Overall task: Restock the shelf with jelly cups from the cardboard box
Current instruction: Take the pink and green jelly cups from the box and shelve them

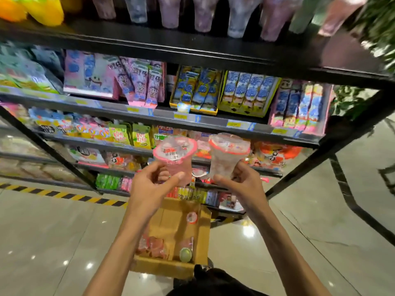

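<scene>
Fingers of your left hand [152,183] and right hand [239,180] each grasp a jelly cup [175,157], [227,154], lifted above the cardboard box [171,227]; placing them on the shelf [192,44] likely follows.

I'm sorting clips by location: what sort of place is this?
Likely a snack shop aisle: black metal shelves packed with colourful sweet packets, yellow price tags on the shelf edges, and an open brown cardboard box on the tiled floor.

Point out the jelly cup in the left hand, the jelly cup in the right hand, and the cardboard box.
Left-hand jelly cup [175,155]: head view, on its labelled lid.
Right-hand jelly cup [226,154]: head view, on its clear side wall.
Cardboard box [162,269]: head view, on its near wall.
</scene>
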